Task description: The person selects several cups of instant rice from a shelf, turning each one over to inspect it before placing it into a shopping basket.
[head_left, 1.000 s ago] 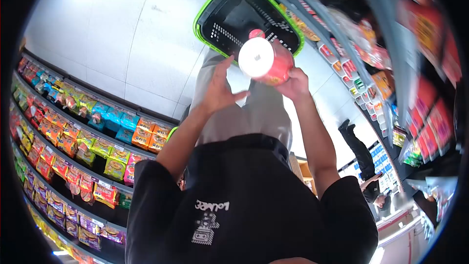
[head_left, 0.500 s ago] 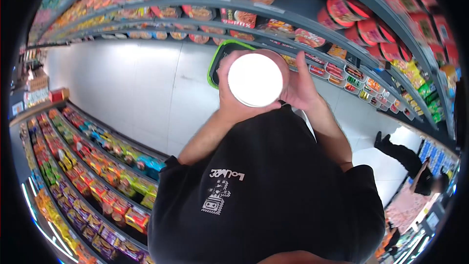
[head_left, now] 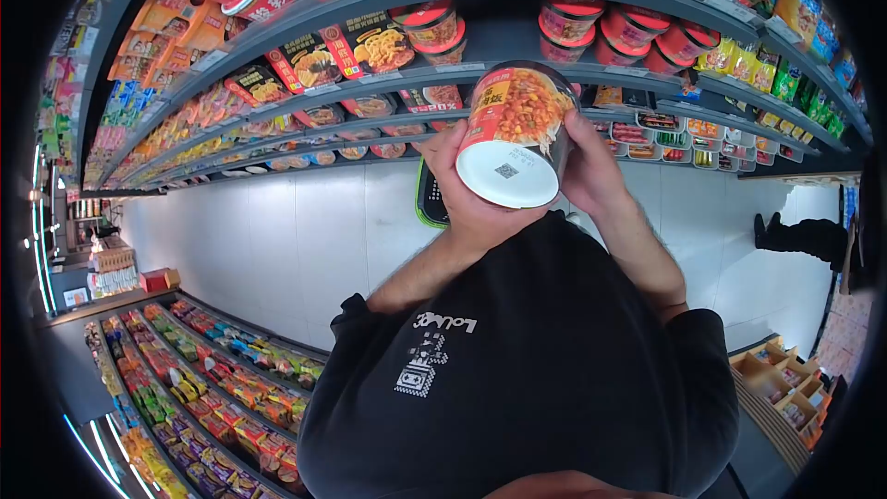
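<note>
A round food cup with a picture of a red-orange dish and a dark rim is held up in front of the shelves. It is tilted, so its white base, printed with a small square code, faces the camera. My left hand grips the cup from the left and below, its fingers closed around the lower side. On the other side my right hand is closed against the cup, thumb along the wall and the other fingers mostly hidden behind it.
Shelves of cups, boxes and packets run across the top. Beyond my left hand, a green-rimmed black basket is partly hidden. Snack racks stand lower left. At the right are a person's dark-clothed legs and a wooden divided display.
The cup has turned, bringing its printed side into view above the base. My right hand has closed in on the cup. The view has shifted, showing more upper shelves.
</note>
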Motion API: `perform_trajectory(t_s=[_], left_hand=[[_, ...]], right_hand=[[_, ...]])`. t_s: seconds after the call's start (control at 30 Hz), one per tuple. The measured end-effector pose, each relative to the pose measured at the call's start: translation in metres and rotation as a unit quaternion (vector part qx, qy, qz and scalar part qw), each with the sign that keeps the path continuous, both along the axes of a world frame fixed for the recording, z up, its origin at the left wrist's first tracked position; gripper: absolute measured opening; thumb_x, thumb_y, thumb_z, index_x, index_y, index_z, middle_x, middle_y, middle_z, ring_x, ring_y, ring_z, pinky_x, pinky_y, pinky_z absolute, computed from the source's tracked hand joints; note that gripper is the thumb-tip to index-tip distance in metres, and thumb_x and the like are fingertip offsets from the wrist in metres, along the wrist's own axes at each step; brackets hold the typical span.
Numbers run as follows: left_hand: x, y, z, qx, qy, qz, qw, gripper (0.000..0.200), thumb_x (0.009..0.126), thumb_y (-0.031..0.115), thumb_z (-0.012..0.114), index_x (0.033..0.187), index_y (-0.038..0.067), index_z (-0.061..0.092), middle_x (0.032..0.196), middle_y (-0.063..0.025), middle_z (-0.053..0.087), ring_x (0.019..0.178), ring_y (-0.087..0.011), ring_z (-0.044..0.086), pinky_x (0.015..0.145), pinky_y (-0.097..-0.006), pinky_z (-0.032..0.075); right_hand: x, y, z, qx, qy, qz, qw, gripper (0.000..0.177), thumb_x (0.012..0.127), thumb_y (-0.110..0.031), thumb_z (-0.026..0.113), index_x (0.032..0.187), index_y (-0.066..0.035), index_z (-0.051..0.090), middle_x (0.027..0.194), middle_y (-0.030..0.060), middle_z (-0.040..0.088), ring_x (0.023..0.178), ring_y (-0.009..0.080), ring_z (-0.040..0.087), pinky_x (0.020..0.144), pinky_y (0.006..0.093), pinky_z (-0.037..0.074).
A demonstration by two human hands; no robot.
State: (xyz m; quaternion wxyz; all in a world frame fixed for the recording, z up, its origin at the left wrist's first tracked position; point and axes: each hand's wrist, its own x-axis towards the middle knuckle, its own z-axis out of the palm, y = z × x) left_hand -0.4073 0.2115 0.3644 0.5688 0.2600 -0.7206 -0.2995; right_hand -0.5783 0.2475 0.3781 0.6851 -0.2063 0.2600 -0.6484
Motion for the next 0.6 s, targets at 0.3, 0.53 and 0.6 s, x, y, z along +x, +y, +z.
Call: perform_trajectory(t_s=[0.3, 0.53, 0.6], left_hand=[[0.009, -0.009, 0.019, -0.083, -0.043, 0.07, 0.993, 0.129, 0.055, 0.045, 0.106, 0.148, 0.005, 0.026, 0.144, -0.0174, 0.033, 0.139, -0.0309, 0.037, 0.115, -0.0479, 0.034], [0.013, -0.008, 0.009, -0.104, 0.001, 0.079, 0.991, 0.124, 0.057, 0.043, 0.105, 0.147, 0.005, 0.028, 0.145, -0.0181, 0.035, 0.138, -0.0328, 0.04, 0.114, -0.0488, 0.036], [0.01, -0.012, 0.008, -0.137, -0.002, 0.099, 0.986, 0.121, 0.059, 0.042, 0.104, 0.147, 0.005, 0.029, 0.145, -0.0182, 0.037, 0.138, -0.0335, 0.041, 0.114, -0.0497, 0.036]], right_hand=[[0.026, -0.015, 0.015, 0.045, -0.081, 0.021, 0.995, 0.062, 0.106, -0.045, 0.06, 0.149, -0.002, 0.047, 0.145, 0.0124, 0.058, 0.132, 0.023, 0.059, 0.113, 0.0401, 0.047], [0.029, -0.018, 0.017, 0.055, -0.059, 0.027, 0.996, 0.059, 0.104, -0.04, 0.065, 0.148, -0.004, 0.046, 0.142, 0.0101, 0.059, 0.133, 0.0205, 0.057, 0.112, 0.0379, 0.047], [0.027, -0.014, 0.018, 0.021, -0.033, 0.012, 0.999, 0.058, 0.104, -0.037, 0.066, 0.148, -0.005, 0.045, 0.144, 0.0101, 0.057, 0.134, 0.0203, 0.056, 0.113, 0.0379, 0.047]])
